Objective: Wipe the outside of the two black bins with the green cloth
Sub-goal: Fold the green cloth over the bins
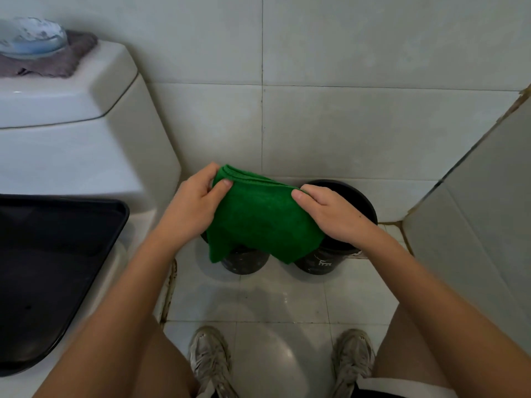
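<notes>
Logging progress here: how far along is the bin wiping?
Nothing looks wiped: the left bin and right bin still show pale marks. In hand: left hand and right hand hold the folded green cloth above them. Both bins remain.

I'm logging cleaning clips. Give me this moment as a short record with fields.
cloth: green cloth, folded, held above the bins
left hand: pinches the cloth's left edge
right hand: pinches its right edge
bins: left bin and right bin, black, side by side on the floor by the wall
wiping: not yet begun
</notes>
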